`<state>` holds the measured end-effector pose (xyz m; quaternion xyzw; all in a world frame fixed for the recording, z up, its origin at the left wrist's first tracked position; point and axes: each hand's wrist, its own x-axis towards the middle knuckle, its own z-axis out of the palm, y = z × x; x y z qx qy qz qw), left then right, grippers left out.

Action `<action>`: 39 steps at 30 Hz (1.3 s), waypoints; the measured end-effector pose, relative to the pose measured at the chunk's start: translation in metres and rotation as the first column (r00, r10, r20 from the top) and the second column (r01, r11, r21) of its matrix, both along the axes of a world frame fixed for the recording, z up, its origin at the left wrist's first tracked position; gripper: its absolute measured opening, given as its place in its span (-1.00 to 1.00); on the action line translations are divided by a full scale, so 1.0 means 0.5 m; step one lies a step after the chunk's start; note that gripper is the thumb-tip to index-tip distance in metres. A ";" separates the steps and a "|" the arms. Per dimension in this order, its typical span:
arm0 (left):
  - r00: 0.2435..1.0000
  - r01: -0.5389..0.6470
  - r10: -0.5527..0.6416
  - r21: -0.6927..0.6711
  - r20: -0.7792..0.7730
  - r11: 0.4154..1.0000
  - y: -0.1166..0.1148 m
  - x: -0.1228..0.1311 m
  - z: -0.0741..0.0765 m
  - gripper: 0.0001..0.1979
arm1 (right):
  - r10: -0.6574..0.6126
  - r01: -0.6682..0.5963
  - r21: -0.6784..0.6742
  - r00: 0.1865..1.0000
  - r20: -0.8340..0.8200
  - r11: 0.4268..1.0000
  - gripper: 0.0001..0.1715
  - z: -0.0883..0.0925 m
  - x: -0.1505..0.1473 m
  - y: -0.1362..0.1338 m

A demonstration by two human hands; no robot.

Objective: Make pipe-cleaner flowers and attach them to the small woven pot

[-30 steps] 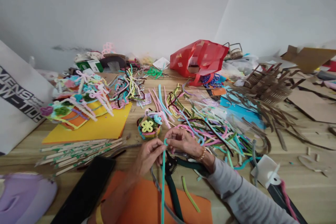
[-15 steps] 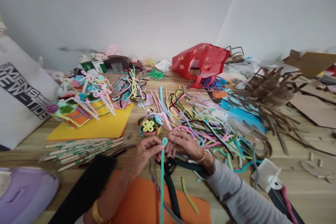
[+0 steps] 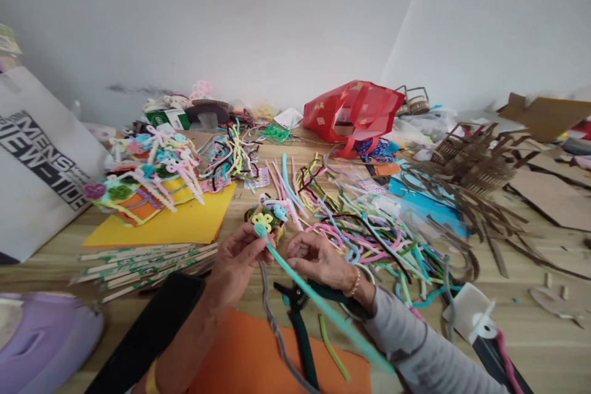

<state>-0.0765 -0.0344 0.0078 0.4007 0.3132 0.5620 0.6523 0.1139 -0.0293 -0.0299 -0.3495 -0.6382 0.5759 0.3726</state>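
My left hand [image 3: 235, 261] pinches a turquoise pipe cleaner [image 3: 332, 315] just below the small coiled loop at its end. Its long tail slants down to the right, smeared by motion. Beside it, my right hand [image 3: 323, 263] is half curled, thumb and fingers apart, with nothing visible in them. Under the right wrist lie green-handled pliers [image 3: 302, 335], partly covered by the hand and the tail. Just beyond my left fingertips sits a small flower-decorated piece [image 3: 279, 212], partly hidden. A grey pipe cleaner [image 3: 277, 332] runs over an orange sheet [image 3: 240, 351].
Loose pipe cleaners [image 3: 378, 228] are heaped to the right. Wrapped sticks [image 3: 148, 268], a black phone-like slab [image 3: 148, 326] and a yellow sheet [image 3: 212, 215] bearing decorated pieces lie left. A red bag [image 3: 353, 108] and brown woven baskets [image 3: 484, 166] stand farther back.
The loop end has moved left and slightly up with my left hand. The tail has swung from hanging straight down to slanting right. My right hand has come away from the loop.
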 end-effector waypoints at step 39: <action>0.155 0.373 0.869 0.842 -0.470 0.389 -0.061 0.038 -0.023 -0.86 | -0.324 -0.100 0.728 0.848 0.419 0.679 -0.72 0.052 0.003 -0.014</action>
